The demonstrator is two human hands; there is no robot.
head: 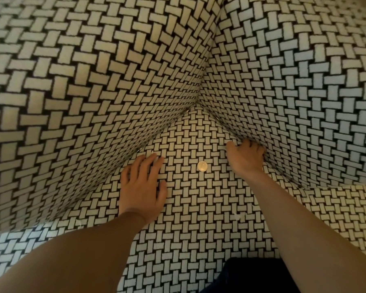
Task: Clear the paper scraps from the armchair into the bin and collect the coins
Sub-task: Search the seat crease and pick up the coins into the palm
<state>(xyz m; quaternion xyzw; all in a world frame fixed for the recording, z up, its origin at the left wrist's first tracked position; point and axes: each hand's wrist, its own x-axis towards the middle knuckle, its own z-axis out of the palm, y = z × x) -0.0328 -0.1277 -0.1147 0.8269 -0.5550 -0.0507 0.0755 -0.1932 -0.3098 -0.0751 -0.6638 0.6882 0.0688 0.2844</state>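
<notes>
A round silver coin (202,166) lies flat on the armchair seat (190,218), which is covered in black-and-white basket-weave fabric. My left hand (143,182) rests flat on the seat with fingers spread, to the left of the coin and apart from it. My right hand (245,157) is to the right of the coin, its fingertips pushed into the crease between the seat and the right armrest (304,102). Small metallic glints, perhaps coin edges, show in the left crease (139,149) and farther back (186,111). Tiny white specks (237,216) lie on the seat.
The chair's back or left side (93,81) rises steeply on the left and meets the right armrest in a deep corner. A dark piece of clothing (251,275) shows at the bottom edge. No bin is in view.
</notes>
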